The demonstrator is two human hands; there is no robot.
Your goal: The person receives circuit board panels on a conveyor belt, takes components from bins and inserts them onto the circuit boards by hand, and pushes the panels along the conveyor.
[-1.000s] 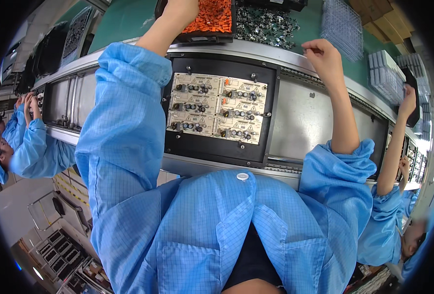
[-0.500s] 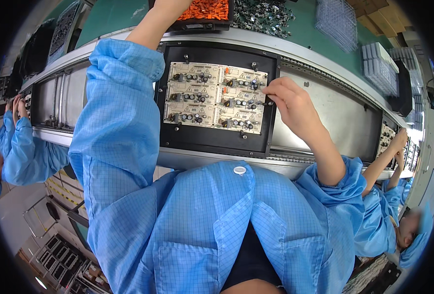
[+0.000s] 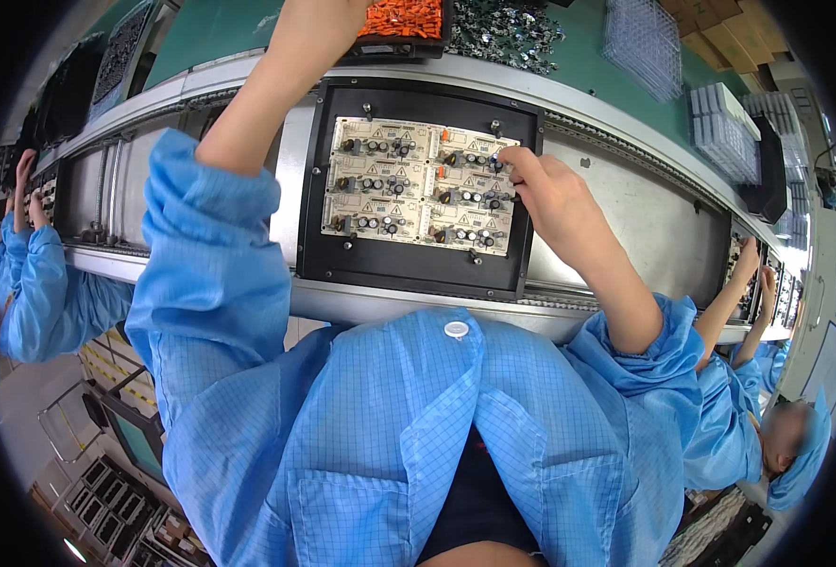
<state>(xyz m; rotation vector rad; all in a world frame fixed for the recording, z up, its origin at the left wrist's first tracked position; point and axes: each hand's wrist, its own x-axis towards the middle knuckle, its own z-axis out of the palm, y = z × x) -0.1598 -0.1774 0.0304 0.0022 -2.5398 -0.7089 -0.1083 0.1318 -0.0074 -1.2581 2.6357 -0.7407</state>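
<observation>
A cream panel of circuit boards [image 3: 422, 180] lies in a black carrier frame [image 3: 409, 260], populated with small black and grey cylindrical components. Two orange parts [image 3: 444, 135] stand on its upper right half. My right hand [image 3: 555, 192] is at the panel's upper right edge, thumb and fingers drawn together beside a dark cylindrical component; whatever they may hold is too small to make out. At the top edge of the view, my left hand [image 3: 338, 14] is beside a black bin of orange parts [image 3: 404, 17]. Its fingers are cut off by the picture's edge.
Loose metallic parts [image 3: 505, 38] lie on the green bench beyond the conveyor rail [image 3: 569, 99]. Clear plastic trays [image 3: 643, 47] and white stacked trays [image 3: 723, 132] stand at the far right. Co-workers in blue work at both sides, one person's hand [image 3: 747, 260] at the right.
My left forearm has shifted slightly right and shows more bare skin below the hand. My right hand has moved a little left and up, onto the panel's edge.
</observation>
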